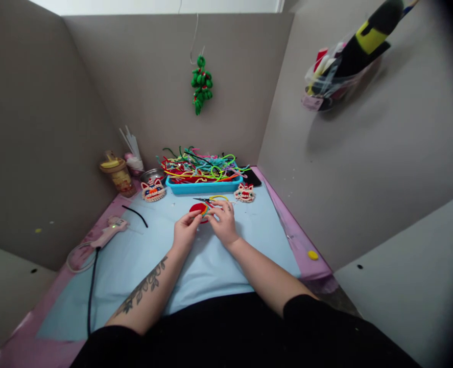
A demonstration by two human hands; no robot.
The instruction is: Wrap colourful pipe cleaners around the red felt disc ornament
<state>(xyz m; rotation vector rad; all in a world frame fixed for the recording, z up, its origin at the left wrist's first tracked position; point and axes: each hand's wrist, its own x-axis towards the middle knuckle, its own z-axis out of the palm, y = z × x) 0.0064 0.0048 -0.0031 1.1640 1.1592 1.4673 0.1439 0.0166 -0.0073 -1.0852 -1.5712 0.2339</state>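
Note:
My left hand (pixel 186 229) and my right hand (pixel 222 221) meet over the light blue mat (pixel 142 255), fingers pinched together on a small red round piece (pixel 196 208). A yellow and green pipe cleaner loop (pixel 219 198) curves out from under my right fingers. Small scissors (pixel 201 200) lie just behind the red piece. Whether the right hand grips the loop or only the red piece is unclear.
A blue tray (pixel 203 186) heaped with coloured pipe cleaners stands at the back. Two small lion-head crafts (pixel 153 190) (pixel 245 192) flank it. A pink glue gun (pixel 109 231) with cord lies left, near a black pipe cleaner (pixel 135 212). A green ornament (pixel 201 84) hangs on the wall.

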